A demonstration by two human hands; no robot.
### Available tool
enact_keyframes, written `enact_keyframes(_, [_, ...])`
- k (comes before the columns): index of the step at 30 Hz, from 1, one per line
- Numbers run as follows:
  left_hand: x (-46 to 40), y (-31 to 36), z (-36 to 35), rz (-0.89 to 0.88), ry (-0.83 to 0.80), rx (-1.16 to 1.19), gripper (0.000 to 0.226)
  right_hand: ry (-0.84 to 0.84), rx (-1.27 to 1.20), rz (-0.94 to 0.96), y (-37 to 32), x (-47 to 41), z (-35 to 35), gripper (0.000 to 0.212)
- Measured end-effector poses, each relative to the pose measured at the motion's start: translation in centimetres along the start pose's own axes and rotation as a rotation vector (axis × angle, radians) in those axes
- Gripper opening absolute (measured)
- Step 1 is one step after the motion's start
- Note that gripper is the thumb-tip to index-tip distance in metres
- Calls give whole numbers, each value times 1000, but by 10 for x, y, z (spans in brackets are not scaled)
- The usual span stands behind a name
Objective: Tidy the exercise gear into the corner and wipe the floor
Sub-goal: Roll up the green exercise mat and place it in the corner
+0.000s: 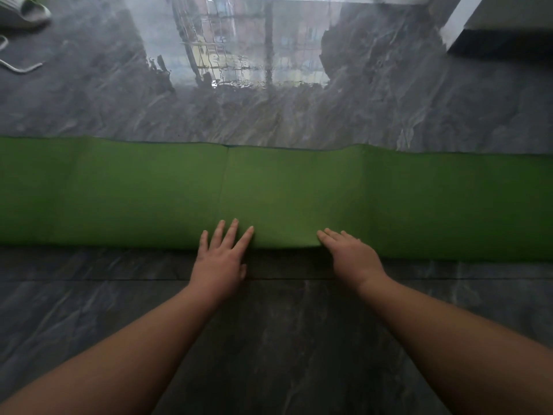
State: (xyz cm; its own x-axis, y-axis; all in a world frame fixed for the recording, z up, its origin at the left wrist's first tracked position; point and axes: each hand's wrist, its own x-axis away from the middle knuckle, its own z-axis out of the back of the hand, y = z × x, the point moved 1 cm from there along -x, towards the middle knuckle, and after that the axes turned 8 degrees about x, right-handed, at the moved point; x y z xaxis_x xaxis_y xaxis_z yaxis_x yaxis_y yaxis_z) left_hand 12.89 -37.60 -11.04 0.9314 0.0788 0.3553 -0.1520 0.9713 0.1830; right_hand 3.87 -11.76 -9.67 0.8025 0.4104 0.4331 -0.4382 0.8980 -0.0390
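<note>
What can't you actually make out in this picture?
- Green mat: both ends cut off by the head view's left and right edges.
- Left hand and right hand: palms face down, hidden.
- Slipper: cropped by the top left corner.
- White furniture: cut off at top right, unidentifiable.

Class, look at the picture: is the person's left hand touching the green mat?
Touching. In the head view the left hand lies flat, its straight fingers resting on the near edge of the green mat.

Domestic interior, probably a living room: polished grey marble-look floor (89, 100) reflecting a barred window, slipper (25, 12) at upper left, green mat (119, 190), white furniture base (457, 22).
</note>
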Motion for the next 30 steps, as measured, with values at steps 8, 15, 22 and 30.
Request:
enact_keyframes(8, [21,-22,-2,-53,-63,-95,90,-58,-115,16,-3,53,-20,77])
enact_keyframes(15, [45,-26,-6,-44,-193,-167,89,-126,230,4,-15,72,-36,81])
enact_keyframes(22, [90,-54,-13,51,-319,-188,88,-150,333,39,-16,76,-44,83])
enact_keyframes(30, [104,-59,-10,76,-348,-155,87,-176,328,58,-25,77,-46,86])
